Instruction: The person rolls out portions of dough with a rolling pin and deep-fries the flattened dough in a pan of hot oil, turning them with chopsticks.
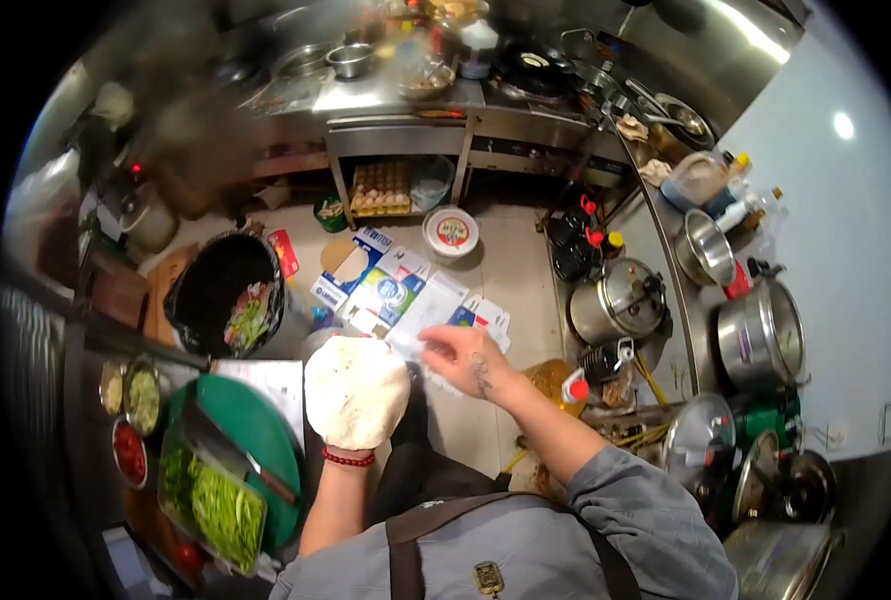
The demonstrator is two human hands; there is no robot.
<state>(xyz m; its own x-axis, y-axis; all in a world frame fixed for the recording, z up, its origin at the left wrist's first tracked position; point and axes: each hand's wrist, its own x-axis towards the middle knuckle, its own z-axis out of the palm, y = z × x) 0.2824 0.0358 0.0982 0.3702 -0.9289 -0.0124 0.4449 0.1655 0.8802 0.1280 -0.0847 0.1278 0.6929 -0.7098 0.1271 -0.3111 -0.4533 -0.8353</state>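
A round, flat sheet of pale dough (356,392) lies over my left hand, whose fingers are hidden beneath it; a red bead bracelet shows at that wrist. To the right of the dough, apart from it, my right hand (455,358) hangs in the air with bent fingers, and nothing clear shows in it. A green cutting board (275,430) is at the lower left, with a cleaver (217,443) across it and a tray of chopped greens (227,510) beside it.
A lined bin (227,290) stands at the left, near flattened cardboard (395,290) on the floor. A white tub (450,232) is farther ahead. Pots, including a pressure cooker (618,300), and an oil bottle (555,385) stand at the right.
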